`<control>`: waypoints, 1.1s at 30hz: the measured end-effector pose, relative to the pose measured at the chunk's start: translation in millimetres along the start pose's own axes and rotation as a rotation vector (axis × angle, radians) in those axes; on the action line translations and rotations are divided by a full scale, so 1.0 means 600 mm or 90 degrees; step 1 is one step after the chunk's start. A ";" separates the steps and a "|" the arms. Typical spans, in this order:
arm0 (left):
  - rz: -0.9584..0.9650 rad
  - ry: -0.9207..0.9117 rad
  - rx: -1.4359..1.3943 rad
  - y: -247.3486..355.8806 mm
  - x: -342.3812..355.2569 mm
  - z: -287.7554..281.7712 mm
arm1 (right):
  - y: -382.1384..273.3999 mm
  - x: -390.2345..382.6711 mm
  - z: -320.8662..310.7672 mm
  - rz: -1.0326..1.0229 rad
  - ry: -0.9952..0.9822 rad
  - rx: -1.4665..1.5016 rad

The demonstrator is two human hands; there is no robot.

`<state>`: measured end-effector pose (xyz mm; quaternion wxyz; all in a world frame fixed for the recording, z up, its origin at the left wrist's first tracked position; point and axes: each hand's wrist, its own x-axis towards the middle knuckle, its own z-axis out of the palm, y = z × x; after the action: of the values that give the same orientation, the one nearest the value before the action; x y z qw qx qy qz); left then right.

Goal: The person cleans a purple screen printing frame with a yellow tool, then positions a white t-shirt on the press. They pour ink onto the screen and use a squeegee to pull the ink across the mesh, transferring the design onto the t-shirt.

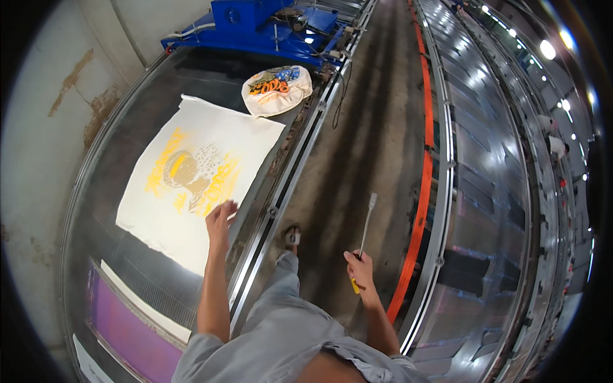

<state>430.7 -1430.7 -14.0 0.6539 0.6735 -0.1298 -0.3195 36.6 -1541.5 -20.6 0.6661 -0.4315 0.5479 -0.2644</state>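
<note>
A white cloth (147, 217) printed in yellow and tan lies flat on the dark table at the left. My left hand (219, 220) is over its near right edge, fingers loosely bent and slightly apart, with nothing seen in them. Over the walkway, my right hand (361, 268) is closed around a long slim tool (366, 226). This tool has a yellow handle, a thin metal shaft and a small flat pale tip pointing away from me; its exact kind is unclear.
Beyond the cloth sits a bunched white cloth (278, 102) with a colourful print, before a blue machine (255, 32). A purple framed screen (128, 325) rests at the near left. Right of the walkway (357, 140) runs an orange rail (418, 217) beside another long table (485, 191).
</note>
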 end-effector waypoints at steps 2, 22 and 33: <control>-0.023 -0.015 -0.098 -0.005 0.120 0.068 | -0.005 0.049 0.003 0.015 0.041 0.027; -0.197 0.093 -0.316 -0.004 0.639 0.402 | -0.334 0.612 0.027 -0.002 -0.009 -0.223; -0.055 -0.161 -0.842 0.222 0.380 0.625 | -0.537 0.894 0.279 0.211 -0.597 -0.004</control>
<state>411.6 -1879.5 77.3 0.8949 0.0936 0.0443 -0.4342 375.4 -2093.4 -6.7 0.8726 -0.4129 0.2514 0.0691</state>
